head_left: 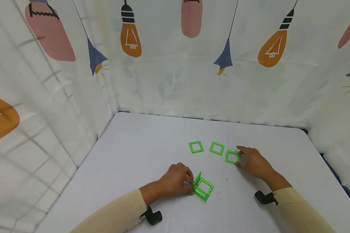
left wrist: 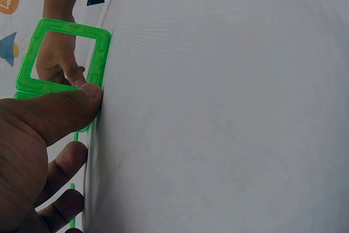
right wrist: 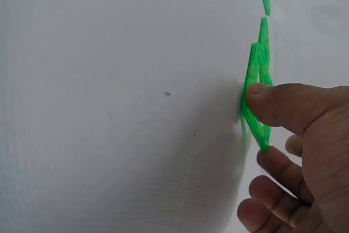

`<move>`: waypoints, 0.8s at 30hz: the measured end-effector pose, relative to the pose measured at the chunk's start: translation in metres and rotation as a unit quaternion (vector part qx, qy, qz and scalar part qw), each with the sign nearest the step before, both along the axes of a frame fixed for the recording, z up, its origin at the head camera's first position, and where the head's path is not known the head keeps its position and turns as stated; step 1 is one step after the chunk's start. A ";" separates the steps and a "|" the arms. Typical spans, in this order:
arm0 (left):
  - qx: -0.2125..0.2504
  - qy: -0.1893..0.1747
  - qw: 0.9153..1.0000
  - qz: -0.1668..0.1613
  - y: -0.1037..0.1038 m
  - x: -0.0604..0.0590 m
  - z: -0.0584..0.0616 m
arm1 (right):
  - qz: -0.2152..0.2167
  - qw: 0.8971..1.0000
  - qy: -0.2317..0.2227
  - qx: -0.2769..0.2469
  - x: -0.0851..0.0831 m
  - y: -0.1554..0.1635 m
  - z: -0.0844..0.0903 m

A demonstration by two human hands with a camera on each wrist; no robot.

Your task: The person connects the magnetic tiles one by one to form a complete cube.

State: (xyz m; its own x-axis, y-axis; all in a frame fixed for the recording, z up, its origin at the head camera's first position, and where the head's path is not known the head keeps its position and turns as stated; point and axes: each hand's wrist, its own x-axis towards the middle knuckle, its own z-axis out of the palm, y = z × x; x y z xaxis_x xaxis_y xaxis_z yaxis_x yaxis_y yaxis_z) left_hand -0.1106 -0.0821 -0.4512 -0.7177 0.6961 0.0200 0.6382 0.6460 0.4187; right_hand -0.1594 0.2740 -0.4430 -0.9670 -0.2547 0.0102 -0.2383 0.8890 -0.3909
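My left hand [head_left: 177, 181] holds a joined group of green square magnetic tile frames [head_left: 202, 193] near the middle of the table. One frame of the group lies low, with others upright along its sides. In the left wrist view the thumb presses the lower corner of a green frame [left wrist: 99, 58]. Farther right, my right hand [head_left: 255, 163] pinches a single green square tile [head_left: 227, 156] by its right side. The right wrist view shows the thumb on that tile [right wrist: 251, 72] and a fingertip at its lower corner.
Two more loose green square tiles lie behind, one at the left [head_left: 195, 142] and one in the middle [head_left: 211, 147]. All rest on a white-covered table [head_left: 140, 145]. A white curtain [head_left: 169, 84] printed with lamps hangs along the back and left edges. Black wrist cameras [head_left: 154, 217] sit under both sleeves.
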 end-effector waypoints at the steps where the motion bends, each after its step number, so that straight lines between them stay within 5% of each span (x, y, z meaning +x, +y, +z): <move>1: 0.000 0.000 1.000 0.000 0.000 0.000 0.000 | -0.001 1.000 0.002 0.000 0.000 0.000 0.000; 15: 0.009 -0.005 1.000 0.001 -0.001 0.000 -0.001 | -0.028 0.999 0.024 0.017 0.003 -0.001 -0.003; 24: 0.010 -0.007 1.000 0.001 -0.001 0.001 0.000 | -0.040 0.999 -0.011 0.023 0.009 -0.003 0.001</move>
